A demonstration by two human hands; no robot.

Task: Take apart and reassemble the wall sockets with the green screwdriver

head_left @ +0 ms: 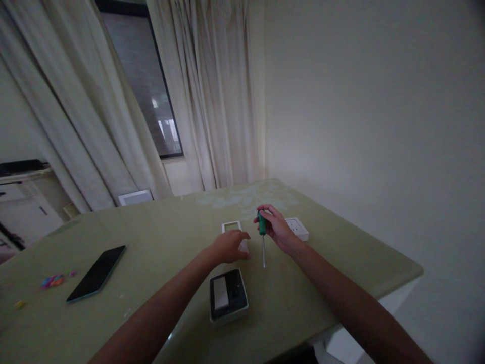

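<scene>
screwdriver [262, 235]: green handle, thin metal shaft, upright, tip down on the counter | small white piece [243, 245]: mostly hidden, flat on counter, just left of the shaft, near white frame [232, 226]

We are viewing through single head camera, looking forward and down across green table [159, 253] toward curtained corner; our forearms are reaching in from bottom edge, hands mid-distance.

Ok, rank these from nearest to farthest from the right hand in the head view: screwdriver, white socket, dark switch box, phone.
1. Screwdriver: gripped in the right hand.
2. White socket: just beyond the hand, on its right.
3. Dark switch box: nearer the camera, toward the left.
4. Phone: far left on the table.
</scene>
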